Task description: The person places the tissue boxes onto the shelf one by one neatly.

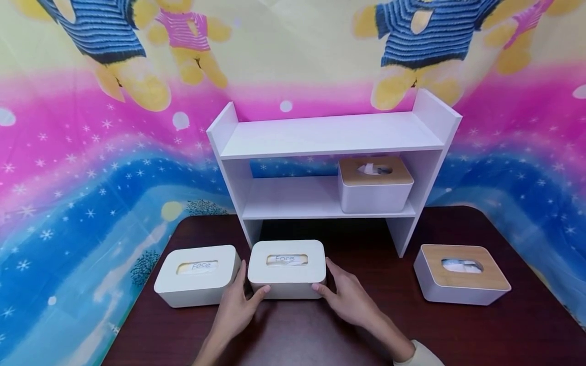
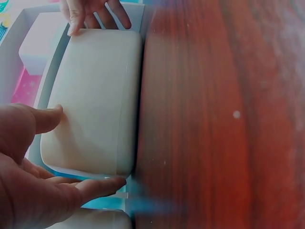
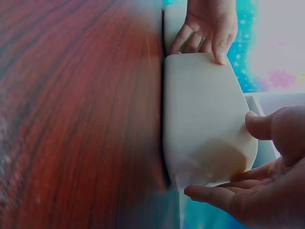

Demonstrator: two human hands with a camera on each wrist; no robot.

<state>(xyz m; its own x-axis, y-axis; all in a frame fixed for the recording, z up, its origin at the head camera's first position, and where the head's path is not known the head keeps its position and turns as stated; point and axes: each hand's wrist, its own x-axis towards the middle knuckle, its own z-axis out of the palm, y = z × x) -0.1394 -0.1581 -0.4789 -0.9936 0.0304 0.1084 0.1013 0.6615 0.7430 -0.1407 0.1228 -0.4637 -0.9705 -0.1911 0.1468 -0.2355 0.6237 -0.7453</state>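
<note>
Head view: both hands bracket the middle white tissue box (image 1: 287, 268) on the table (image 1: 320, 330), left hand (image 1: 238, 304) and right hand (image 1: 349, 296) with fingers nearly straight against its ends. Looks like the grab step; next needs an even squeeze, then lifting.

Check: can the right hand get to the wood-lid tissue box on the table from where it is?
Probably yes: the right hand touches the middle white box, and only bare table lies between it and the wood-lid box.

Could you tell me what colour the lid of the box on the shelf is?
Light wood lid, seen best in the head view.
</note>
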